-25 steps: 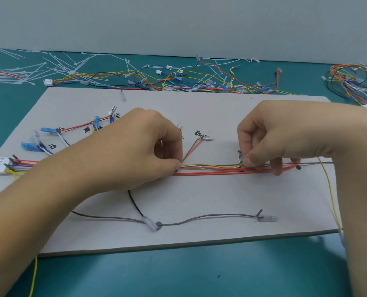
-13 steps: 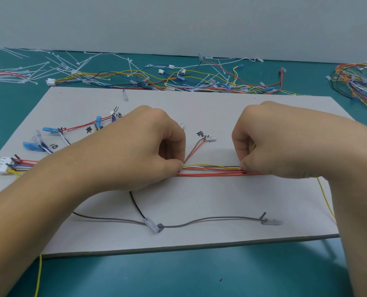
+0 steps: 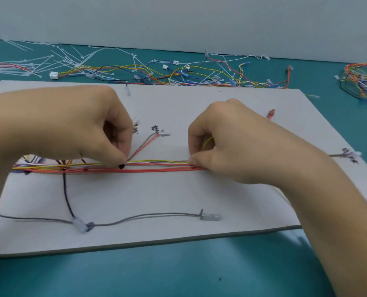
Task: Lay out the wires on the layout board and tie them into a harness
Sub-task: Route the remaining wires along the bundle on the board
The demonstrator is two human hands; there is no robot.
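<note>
Teal desk [image 3: 178,271] under a pale wall: our grey layout board [image 3: 199,189] lies flat on it. Across the board's middle runs the wire bundle [image 3: 157,168], with red, yellow and white strands side by side. Our left hand [image 3: 88,129] pinches the bundle between thumb and forefinger. Our right hand [image 3: 232,142] pinches it further along, with a yellow loop [image 3: 207,142] rising inside the curled fingers. A straight stretch of bundle shows between our two hands. Nearer the board's front edge lies a grey wire [image 3: 146,217] with pale connectors. Behind the board, loose wires [image 3: 178,76] and white cable ties [image 3: 49,58] litter the desk, and a coiled tangle [image 3: 365,80] sits far right.
</note>
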